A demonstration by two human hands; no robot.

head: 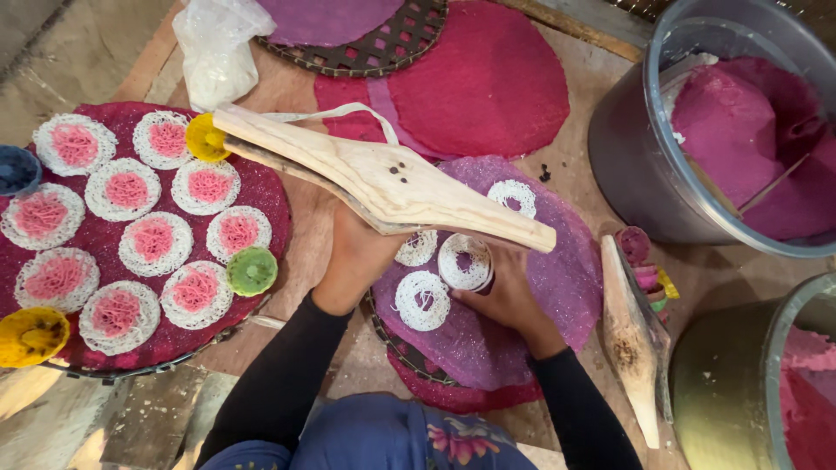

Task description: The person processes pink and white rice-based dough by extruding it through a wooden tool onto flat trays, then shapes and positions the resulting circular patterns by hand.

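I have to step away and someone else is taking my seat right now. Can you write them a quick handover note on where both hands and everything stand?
Left hand grips the wooden press, held over the purple mat.
Right hand rests on the mat beside the newest white noodle ring.
Done: four white rings on the purple mat; the round tray at left is full of white rings with pink centres.
Left: most of the purple mat is bare. Pink dough sits in the grey tub; a second press lies at right.

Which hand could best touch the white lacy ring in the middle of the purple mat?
Probably the right hand: it rests on the purple mat, right beside that white ring. The left hand is full, gripping the wooden press.
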